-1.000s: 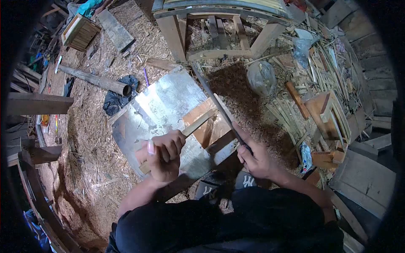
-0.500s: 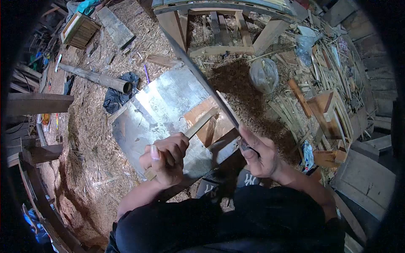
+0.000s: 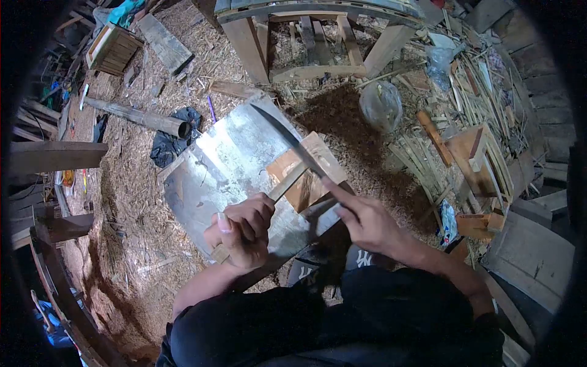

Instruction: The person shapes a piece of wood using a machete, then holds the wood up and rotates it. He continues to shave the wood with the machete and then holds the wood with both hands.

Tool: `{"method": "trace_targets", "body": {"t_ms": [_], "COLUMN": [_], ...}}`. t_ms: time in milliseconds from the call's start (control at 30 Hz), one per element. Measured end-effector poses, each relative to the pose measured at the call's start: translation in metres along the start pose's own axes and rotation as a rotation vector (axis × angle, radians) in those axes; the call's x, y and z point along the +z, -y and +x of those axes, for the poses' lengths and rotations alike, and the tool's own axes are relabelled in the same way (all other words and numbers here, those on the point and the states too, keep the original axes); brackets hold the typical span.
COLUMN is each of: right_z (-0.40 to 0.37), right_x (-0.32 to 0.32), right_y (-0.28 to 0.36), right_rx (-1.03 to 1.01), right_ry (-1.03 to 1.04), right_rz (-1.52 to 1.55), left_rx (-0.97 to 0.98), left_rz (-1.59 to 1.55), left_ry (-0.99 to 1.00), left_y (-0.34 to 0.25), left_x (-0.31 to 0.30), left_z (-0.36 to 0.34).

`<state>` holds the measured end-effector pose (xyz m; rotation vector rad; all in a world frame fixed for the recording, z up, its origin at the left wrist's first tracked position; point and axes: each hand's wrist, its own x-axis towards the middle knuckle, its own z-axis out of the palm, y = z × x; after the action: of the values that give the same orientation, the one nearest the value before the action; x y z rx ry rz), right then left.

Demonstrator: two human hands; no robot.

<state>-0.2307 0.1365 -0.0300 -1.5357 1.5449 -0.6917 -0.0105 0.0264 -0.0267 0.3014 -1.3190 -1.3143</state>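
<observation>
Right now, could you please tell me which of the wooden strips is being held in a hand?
The strip in the left hand, slanting up onto the wooden block; the other strips lie loose in a heap at the right.

A pale, narrow wooden strip (image 3: 286, 183) juts diagonally up and rightward from the closed left hand (image 3: 241, 231). A long, dark knife (image 3: 284, 136) slants up-left from the right hand (image 3: 367, 223), its blade crossing the strip's far end.

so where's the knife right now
In the head view, mid-frame: the right hand holds the knife, its blade slanting up-left over the wooden block and the end of the wooden strip held by the left hand.
</observation>
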Motion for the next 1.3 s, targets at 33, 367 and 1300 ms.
{"method": "trace_targets", "body": {"t_ms": [33,367,1300], "right_z": [0.001,-0.002,0.004], "right_x": [0.007,0.001,-0.003], "right_y": [-0.008,-0.004,-0.007], "right_rx": [-0.053,-0.095,-0.21], "right_ry": [-0.073,-0.058,-0.102], "right_rz": [0.016,0.086,0.043], "left_rx": [-0.005,-0.01,-0.038], "left_rz": [0.004,-0.011,-0.063], "left_ry": [-0.005,-0.011,-0.032], "left_y": [-0.001,0.0,0.006], "left_x": [0.0,0.002,0.003], "left_z": [-0.001,0.001,-0.004]}}
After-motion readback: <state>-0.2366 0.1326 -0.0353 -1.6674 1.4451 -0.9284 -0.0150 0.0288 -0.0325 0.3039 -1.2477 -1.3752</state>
